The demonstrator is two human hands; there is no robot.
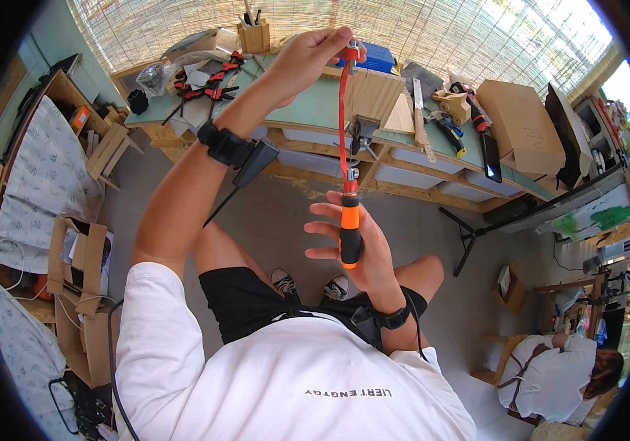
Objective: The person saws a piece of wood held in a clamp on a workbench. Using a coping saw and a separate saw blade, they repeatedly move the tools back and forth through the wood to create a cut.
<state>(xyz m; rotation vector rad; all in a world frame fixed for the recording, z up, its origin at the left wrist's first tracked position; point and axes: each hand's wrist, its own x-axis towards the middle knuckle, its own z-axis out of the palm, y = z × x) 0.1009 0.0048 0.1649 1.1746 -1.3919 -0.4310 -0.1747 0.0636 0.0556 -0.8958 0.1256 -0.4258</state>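
Tool (343, 136) with a red frame, probably a saw, spans the near edge of the surface (304, 112), its far end pinched in your left hand (304, 65). Short of that surface, your right hand (366, 250) has fingers spread, the orange-black handle (349, 217) against it. If your pinch slips, that loose support could let the handle twist or drop.

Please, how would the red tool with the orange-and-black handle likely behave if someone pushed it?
The red tool is probably stiff, as its long bar runs nearly straight. The handle might turn in the right hand, whose fingers are spread open; the far end seems steadier, pinched by the left hand.
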